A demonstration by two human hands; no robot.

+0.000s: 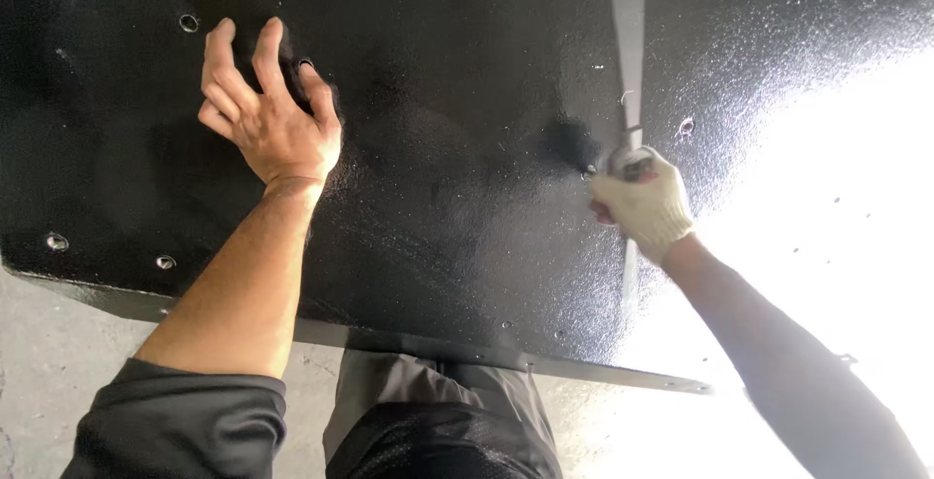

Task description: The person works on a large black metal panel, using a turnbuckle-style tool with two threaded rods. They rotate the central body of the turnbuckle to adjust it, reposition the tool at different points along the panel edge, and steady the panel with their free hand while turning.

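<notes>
A large glossy black panel point(448, 197) with several round holes fills most of the view. My left hand point(268, 114) is bare and lies flat on the panel's upper left, fingers spread, the index finger beside a hole. My right hand point(642, 202) wears a white knit glove and is closed around a small brush point(595, 163), its dark tip touching the wet black surface near the middle right. The brush handle is mostly hidden inside the glove.
The panel's near edge point(584, 372) runs across the lower part of the view. Grey concrete floor point(49, 372) shows at lower left. My legs in dark clothing point(438, 421) are below the panel. Strong glare point(846, 197) washes out the right side.
</notes>
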